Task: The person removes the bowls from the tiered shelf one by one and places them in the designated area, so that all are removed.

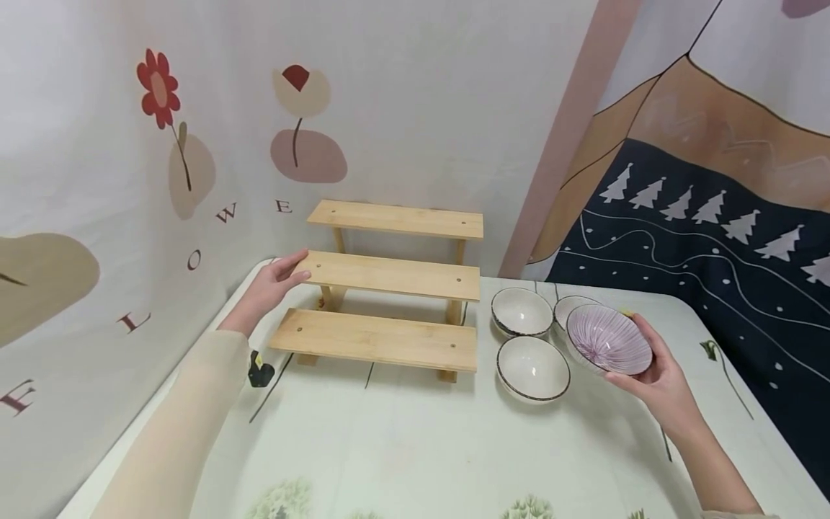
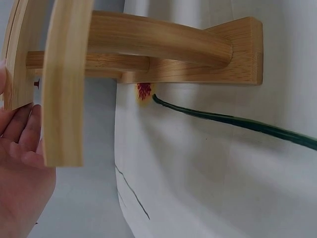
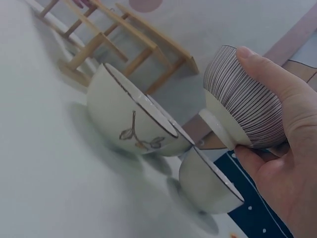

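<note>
A three-tier wooden shelf rack (image 1: pixel 389 339) stands on the cloth, its boards rising toward the back. At the left end of its middle board is my left hand (image 1: pixel 275 285); in the left wrist view the fingers (image 2: pixel 22 124) reach under a board (image 2: pixel 25 54). To the right, my right hand (image 1: pixel 658 382) holds a purple-streaked bowl (image 1: pixel 608 337) in the air, tilted. The right wrist view shows its finely striped outside (image 3: pixel 242 99), with the thumb near the rim and a finger near the foot. The bowl partly covers a white bowl (image 1: pixel 570 306) behind it.
Two more white dark-rimmed bowls, a front one (image 1: pixel 533 369) and a rear one (image 1: pixel 521 313), sit close together right of the rack. A small black object (image 1: pixel 261 371) lies left of the rack. Printed curtains (image 1: pixel 421 108) hang behind and along the left.
</note>
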A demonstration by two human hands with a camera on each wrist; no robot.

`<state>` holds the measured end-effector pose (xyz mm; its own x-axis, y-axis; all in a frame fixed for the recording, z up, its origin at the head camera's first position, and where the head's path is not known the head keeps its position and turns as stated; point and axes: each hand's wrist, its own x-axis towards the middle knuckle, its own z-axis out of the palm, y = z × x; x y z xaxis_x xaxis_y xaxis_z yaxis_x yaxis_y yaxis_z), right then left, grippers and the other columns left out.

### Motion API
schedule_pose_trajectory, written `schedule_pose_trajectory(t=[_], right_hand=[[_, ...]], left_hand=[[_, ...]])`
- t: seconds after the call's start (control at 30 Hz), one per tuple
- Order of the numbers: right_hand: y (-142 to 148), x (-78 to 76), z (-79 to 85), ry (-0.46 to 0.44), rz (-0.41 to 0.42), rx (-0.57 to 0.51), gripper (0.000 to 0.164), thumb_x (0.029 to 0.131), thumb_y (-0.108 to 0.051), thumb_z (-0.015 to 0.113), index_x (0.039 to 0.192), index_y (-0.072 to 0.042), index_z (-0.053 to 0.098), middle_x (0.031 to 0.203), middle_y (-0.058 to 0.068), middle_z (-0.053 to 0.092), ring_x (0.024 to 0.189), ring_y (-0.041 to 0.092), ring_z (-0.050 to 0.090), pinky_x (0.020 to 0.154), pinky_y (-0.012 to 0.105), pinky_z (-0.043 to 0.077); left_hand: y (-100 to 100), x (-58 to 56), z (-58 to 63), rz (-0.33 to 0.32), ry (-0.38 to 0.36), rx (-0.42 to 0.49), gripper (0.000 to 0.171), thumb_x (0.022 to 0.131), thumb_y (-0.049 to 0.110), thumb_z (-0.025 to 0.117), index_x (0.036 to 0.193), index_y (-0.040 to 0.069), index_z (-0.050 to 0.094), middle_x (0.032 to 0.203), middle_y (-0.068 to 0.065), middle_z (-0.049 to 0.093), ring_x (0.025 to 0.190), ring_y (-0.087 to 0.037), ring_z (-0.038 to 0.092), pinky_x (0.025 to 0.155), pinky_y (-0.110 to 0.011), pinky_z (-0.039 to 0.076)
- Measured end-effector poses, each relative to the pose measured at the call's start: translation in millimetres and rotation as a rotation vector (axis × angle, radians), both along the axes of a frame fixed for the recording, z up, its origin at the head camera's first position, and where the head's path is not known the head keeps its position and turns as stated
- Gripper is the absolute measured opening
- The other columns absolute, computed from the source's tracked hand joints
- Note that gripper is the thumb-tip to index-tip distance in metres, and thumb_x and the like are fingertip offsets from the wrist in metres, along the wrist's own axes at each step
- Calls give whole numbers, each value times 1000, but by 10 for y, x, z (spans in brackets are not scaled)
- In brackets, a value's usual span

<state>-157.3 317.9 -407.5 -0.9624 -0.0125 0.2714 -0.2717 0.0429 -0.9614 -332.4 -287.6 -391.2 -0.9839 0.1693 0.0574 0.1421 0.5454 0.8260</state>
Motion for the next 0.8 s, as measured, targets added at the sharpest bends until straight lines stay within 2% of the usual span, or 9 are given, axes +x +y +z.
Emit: schedule_pose_trajectory(t=[0.1, 0.3, 0.47, 0.73, 0.8], right_hand=[[48, 48, -56, -7, 2, -14, 100, 81, 24, 64, 160, -19, 19, 152, -8, 28, 120, -5, 44, 86, 6, 54], [122, 140, -150, -75, -41, 43, 99, 83, 18, 67, 160, -24, 20, 146, -9, 30, 112, -10, 49, 83, 4, 53], [171, 176, -233, -115, -71, 117, 97, 85, 13, 68, 160, -27, 21, 141, -11, 33, 110, -14, 47, 82, 2, 51], [246, 203, -344, -167, -117, 208, 95, 87, 7, 70, 159, -29, 20, 132, -21, 35, 108, -18, 45, 83, -2, 47], [261, 207, -359, -200, -138, 264, 96, 88, 3, 71, 160, -30, 17, 136, -17, 35, 107, -21, 43, 83, -3, 45]], left_hand=[[4, -12, 14, -5, -2, 9, 67, 104, 33, 53, 159, 12, 22, 165, -13, 21, 151, -38, 25, 125, -52, 24], [8, 21, 23, -2, -3, -9, 70, 103, 39, 53, 159, 13, 22, 166, -13, 21, 151, -37, 25, 125, -52, 24], [4, 56, 9, 5, -15, -12, 73, 102, 44, 53, 159, 15, 21, 166, -11, 22, 152, -36, 25, 125, -52, 25], [3, 20, 3, 10, -11, -21, 74, 101, 46, 53, 159, 15, 21, 166, -11, 22, 152, -36, 25, 124, -53, 25], [3, 17, 14, 9, -10, -18, 73, 101, 45, 54, 159, 15, 22, 166, -11, 22, 152, -36, 26, 124, -53, 26]])
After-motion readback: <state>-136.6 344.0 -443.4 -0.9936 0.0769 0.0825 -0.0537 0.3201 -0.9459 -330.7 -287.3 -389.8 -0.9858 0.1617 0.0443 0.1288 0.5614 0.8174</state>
